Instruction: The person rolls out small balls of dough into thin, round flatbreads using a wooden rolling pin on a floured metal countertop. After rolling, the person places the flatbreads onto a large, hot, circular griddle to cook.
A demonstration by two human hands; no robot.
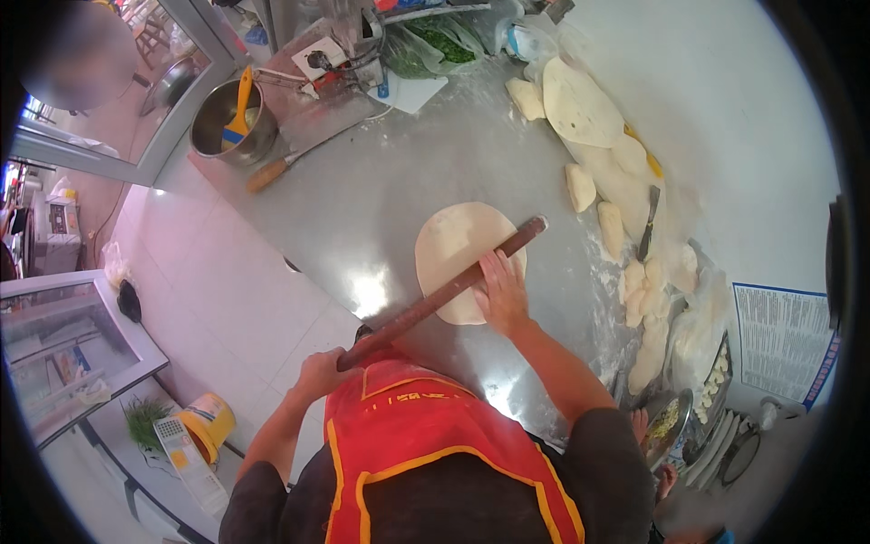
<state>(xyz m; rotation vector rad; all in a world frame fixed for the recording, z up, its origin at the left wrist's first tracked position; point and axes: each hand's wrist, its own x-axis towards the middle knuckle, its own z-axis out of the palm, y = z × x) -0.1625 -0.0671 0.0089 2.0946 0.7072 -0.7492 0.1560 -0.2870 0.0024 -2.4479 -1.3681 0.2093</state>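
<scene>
A flat, roughly round sheet of dough (452, 245) lies on the metal worktop (340, 204) in front of me. A long dark wooden rolling pin (425, 308) crosses it at a slant, its far end past the sheet's right edge. My left hand (321, 374) is closed around the near end, beside the red apron (435, 415) and beyond the table edge. My right hand (503, 292) lies over the pin above the dough, fingers across the wood and thumb at its near side. The pin hides a strip of the dough.
Dough pieces (580, 187) and a larger flat dough (581, 102) line the right side, near a dark-handled tool (650, 221). At the far left stand a metal pot (255, 146) with a brush (239, 112) and a wooden-handled tool (267, 175). Another person's hands (639, 425) are beside a bowl (683, 408).
</scene>
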